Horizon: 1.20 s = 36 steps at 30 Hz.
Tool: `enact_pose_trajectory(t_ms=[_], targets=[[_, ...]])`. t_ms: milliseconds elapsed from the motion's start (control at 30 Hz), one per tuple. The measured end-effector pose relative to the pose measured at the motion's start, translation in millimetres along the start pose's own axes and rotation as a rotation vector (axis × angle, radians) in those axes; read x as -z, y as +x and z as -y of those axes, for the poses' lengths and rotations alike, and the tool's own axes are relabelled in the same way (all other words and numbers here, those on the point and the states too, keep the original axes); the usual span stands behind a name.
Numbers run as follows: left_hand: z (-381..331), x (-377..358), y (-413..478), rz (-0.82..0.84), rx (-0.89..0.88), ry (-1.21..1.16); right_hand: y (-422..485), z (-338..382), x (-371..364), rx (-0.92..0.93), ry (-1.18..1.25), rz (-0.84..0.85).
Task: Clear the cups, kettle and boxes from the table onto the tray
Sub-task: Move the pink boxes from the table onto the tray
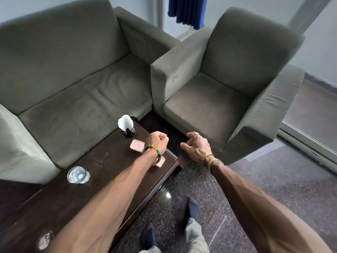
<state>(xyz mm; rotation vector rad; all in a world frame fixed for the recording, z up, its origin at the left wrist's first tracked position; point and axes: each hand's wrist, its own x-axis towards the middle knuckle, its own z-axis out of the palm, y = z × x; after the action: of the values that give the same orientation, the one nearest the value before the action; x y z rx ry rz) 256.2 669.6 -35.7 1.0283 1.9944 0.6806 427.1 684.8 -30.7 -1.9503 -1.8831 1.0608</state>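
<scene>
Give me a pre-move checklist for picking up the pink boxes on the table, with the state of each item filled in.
1. Left hand free: cannot tell; it is closed in a fist above the table, and anything inside is hidden.
2. Right hand free: ok; fingers spread, nothing in it, off the table's end.
3. Far pink box reachable: ok; it lies flat beside the left fist.
4. Near pink box visible: not ok; the left wrist covers most of it.
5. Tray in sight: not ok; none appears in this view.
6. Glass cup clear of the reach: ok; it stands well apart, near the sofa side.
</scene>
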Motion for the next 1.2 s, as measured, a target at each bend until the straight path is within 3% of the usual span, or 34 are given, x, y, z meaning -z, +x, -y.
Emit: enact_pose_trajectory(t_ms=[500, 700, 1033, 1200], targets=[[83, -60, 75, -0.236, 0.475, -0.301, 141, -16, -54, 0.127, -0.146, 0.386], [128, -75, 80, -0.319, 0.572, -0.396, 161, -30, -109, 0.143, -0.204, 0.493], [191, -119, 103, -0.280, 0.749, -0.505, 179, -71, -199, 0.106, -0.301, 0.617], [217, -136, 116, -0.219, 0.791, -0.473, 192, -77, -227, 0.129, -0.310, 0.570]])
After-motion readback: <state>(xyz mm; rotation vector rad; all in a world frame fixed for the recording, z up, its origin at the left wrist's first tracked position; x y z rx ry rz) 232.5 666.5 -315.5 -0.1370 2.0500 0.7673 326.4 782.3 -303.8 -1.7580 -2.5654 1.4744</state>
